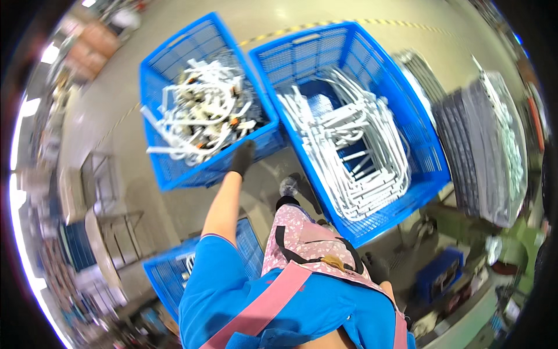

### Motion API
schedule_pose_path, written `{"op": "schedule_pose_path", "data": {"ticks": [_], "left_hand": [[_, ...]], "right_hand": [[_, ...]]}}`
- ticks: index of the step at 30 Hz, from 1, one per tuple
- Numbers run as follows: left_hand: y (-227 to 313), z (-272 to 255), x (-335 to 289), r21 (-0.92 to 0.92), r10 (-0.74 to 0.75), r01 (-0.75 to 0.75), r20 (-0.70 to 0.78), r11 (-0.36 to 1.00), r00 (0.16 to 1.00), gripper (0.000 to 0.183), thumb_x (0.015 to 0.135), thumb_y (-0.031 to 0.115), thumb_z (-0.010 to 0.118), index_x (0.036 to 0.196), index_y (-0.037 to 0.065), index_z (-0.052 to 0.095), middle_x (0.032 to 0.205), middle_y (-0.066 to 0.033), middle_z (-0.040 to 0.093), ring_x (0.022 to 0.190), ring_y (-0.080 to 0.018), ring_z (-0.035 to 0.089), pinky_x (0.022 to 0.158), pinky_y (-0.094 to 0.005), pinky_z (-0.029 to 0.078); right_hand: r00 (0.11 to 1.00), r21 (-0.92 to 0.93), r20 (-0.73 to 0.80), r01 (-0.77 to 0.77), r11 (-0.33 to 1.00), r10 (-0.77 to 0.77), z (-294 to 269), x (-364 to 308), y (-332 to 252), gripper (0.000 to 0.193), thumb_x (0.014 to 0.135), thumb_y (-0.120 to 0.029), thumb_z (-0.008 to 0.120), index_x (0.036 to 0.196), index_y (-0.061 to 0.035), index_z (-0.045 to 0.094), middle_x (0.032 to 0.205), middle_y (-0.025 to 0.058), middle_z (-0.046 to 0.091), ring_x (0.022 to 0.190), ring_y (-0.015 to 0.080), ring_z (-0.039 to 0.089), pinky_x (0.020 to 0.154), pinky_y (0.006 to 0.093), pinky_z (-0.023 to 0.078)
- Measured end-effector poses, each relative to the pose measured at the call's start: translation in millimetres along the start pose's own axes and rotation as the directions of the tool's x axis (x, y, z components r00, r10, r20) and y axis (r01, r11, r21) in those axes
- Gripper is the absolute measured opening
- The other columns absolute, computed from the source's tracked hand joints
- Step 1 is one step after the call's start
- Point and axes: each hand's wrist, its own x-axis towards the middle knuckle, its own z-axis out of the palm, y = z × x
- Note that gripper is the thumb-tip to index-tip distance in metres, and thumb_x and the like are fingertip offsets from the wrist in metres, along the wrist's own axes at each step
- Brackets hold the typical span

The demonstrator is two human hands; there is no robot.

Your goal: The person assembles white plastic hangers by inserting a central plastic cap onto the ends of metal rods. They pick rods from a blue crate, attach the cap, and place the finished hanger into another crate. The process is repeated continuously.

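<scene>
My left hand [243, 158], in a dark glove, reaches forward to the near rim of a blue plastic crate [203, 175]. It looks closed over that rim, though the fingertips are hard to make out. Inside this crate lies a jumbled heap of white curved strips [203, 113] with black and orange bits among them. My right hand [379, 269], also dark-gloved, hangs low beside my pink patterned apron [305, 235]; its fingers blur into the dark background. Ahead of me on the right stands a larger blue crate [302, 157] holding white bent frames [372, 192] stacked in rough order.
Grey stacked panels [465, 145] stand right of the larger crate. A third blue crate [160, 276] sits behind my left arm, near stools [107, 244]. Yellow-black tape [302, 29] crosses the floor beyond. A green machine [511, 262] and blue box [442, 273] are at right.
</scene>
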Motion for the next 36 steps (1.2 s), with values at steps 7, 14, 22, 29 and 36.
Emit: {"op": "schedule_pose_path", "data": {"ticks": [7,14,22,29,36], "left_hand": [[-146,45,161,0.559,-0.154,0.031,0.175,0.828,0.972,0.038,0.087,0.031,0.055,0.115,0.006,0.054,0.116,-0.0222,0.06,0.106,-0.0406,0.058,0.089,-0.0474,0.047],[-159,58,227,0.57,-0.572,0.28,0.431,0.772,0.698,0.087,0.088,0.055,0.051,0.148,0.003,0.016,0.152,-0.0224,0.022,0.138,-0.0365,0.026,0.11,-0.0454,0.03],[-98,-7,231,0.335,-0.461,0.317,0.614,0.887,0.64,0.065,0.078,0.06,0.062,0.083,-0.005,0.065,0.062,-0.0132,0.063,0.052,-0.0306,0.059,0.056,-0.0441,0.046],[-119,-70,203,0.184,-0.2,0.135,0.404,0.974,0.893,0.038,0.083,0.043,0.067,0.085,0.004,0.065,0.06,-0.0051,0.054,0.054,-0.0177,0.052,0.05,-0.0353,0.04],[13,-113,138,0.233,-0.183,0.085,0.444,0.969,0.877,0.029,0.083,0.029,0.065,0.09,0.001,0.068,0.072,-0.0104,0.066,0.066,-0.0215,0.062,0.06,-0.036,0.046]], "right_hand": [[0.974,0.111,0.106,-0.21,0.971,0.198,2,-1,-96,0.03,0.088,-0.036,0.051,0.099,-0.0114,0.064,0.095,0.0171,0.066,0.09,0.0369,0.062,0.076,0.0468,0.048],[0.9,0.159,0.184,-0.423,0.892,0.394,5,-7,-150,0.03,0.088,-0.036,0.052,0.1,-0.0123,0.065,0.096,0.015,0.067,0.09,0.0349,0.063,0.076,0.0456,0.049],[0.9,0.276,0.135,-0.437,0.856,0.415,8,5,-167,0.031,0.085,-0.037,0.057,0.099,-0.0114,0.067,0.096,0.0154,0.067,0.091,0.0359,0.063,0.077,0.0454,0.049],[0.947,0.249,0.061,-0.321,0.914,0.316,14,46,-142,0.027,0.086,-0.034,0.053,0.091,-0.011,0.065,0.09,0.0161,0.066,0.085,0.0369,0.062,0.074,0.0469,0.049],[0.987,0.258,0.043,-0.163,0.952,0.157,10,81,-99,0.028,0.088,-0.033,0.05,0.093,-0.0111,0.066,0.09,0.0155,0.067,0.084,0.0359,0.063,0.074,0.0468,0.049]]}}
